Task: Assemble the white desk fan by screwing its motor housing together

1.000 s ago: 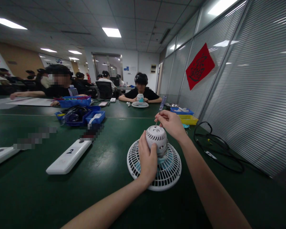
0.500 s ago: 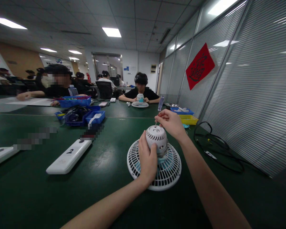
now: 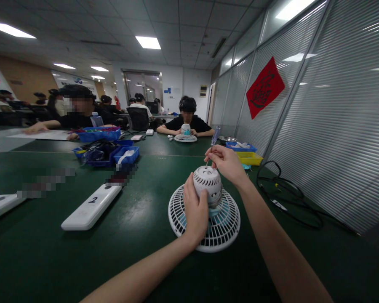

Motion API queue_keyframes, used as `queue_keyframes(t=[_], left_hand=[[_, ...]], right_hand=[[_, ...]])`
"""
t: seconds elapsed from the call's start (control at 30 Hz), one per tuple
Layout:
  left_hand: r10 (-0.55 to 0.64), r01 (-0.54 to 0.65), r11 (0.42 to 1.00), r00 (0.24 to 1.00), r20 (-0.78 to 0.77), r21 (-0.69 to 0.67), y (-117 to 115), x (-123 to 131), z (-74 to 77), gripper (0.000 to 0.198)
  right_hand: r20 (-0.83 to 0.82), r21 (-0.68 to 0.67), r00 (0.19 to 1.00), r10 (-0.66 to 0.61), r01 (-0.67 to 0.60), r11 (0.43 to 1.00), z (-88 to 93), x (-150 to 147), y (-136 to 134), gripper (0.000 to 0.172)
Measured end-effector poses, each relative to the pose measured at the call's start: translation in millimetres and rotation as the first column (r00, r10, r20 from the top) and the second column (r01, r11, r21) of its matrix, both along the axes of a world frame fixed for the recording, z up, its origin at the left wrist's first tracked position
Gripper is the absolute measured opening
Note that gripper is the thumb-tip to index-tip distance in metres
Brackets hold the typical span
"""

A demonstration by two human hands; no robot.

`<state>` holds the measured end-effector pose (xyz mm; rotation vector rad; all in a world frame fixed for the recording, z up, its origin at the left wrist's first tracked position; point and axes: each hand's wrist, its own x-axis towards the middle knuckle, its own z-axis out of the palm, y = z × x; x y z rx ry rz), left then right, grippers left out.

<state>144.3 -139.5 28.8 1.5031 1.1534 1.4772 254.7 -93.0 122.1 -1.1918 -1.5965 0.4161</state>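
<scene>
A white fan head [image 3: 207, 248] lies grille-down on the green table, its rounded motor housing [image 3: 207, 179] pointing up. Pale blue blades show through the grille bars. My left hand [image 3: 196, 206] is wrapped around the near left side of the housing, thumb towards the right. Above the housing, my right hand [image 3: 222, 160] pinches the shaft of a screwdriver [image 3: 215, 135] with a clear purplish handle. The handle sticks up above the fingers, and the shaft runs down to a hole in the housing's top; its tip is hidden.
Blue bins [image 3: 126, 155] with cables and parts stand left of centre. A white device marked 2 [image 3: 91, 208] lies at left. At right are a yellow tray [image 3: 250, 158] and a black cable [image 3: 290, 191]. Across the table, a person [image 3: 187, 120] handles a similar fan.
The screwdriver handle stands a little higher and leans slightly more to the right. My right fingers have shifted slightly on the shaft. My left hand and the fan head stay put.
</scene>
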Motion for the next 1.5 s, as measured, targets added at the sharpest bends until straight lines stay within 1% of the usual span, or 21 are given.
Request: queue_keyframes(t=[0.23, 0.4, 0.63, 0.9, 1.27, 1.5], left_hand=[[0.007, -0.007, 1.0, 1.0, 0.001, -0.005, -0.4, 1.0, -0.3, 0.057], [0.015, -0.015, 1.0, 1.0, 0.007, 0.023, 0.1, 1.4, -1.9, 0.055], [0.008, -0.008, 1.0, 1.0, 0.005, 0.01, -0.2, 1.1, -1.9, 0.056], [0.02, -0.02, 1.0, 1.0, -0.001, 0.013, -0.5, 0.8, -1.6, 0.054], [0.012, -0.012, 1.0, 1.0, -0.004, 0.01, -2.3, 1.1, -0.5, 0.054], [0.01, -0.01, 1.0, 1.0, -0.001, 0.005, -1.9, 0.6, 0.8, 0.055]], right_hand=[[-0.01, 0.011, 1.0, -0.02, 0.02, 1.0, -0.4, 1.2, -0.2, 0.007], [-0.042, 0.028, 0.999, -0.025, 0.027, 0.999, 0.1, 1.3, 0.9, 0.006], [0.002, -0.014, 1.0, -0.019, 0.019, 1.0, 0.0, 1.0, -0.8, 0.006], [-0.002, -0.027, 0.999, -0.04, 0.04, 0.999, 1.1, -1.4, -2.9, 0.005], [-0.048, 0.047, 0.999, -0.018, 0.02, 0.999, -0.2, -1.9, -1.8, 0.006], [-0.016, 0.002, 1.0, -0.025, 0.025, 1.0, -1.1, -1.7, -1.2, 0.004]])
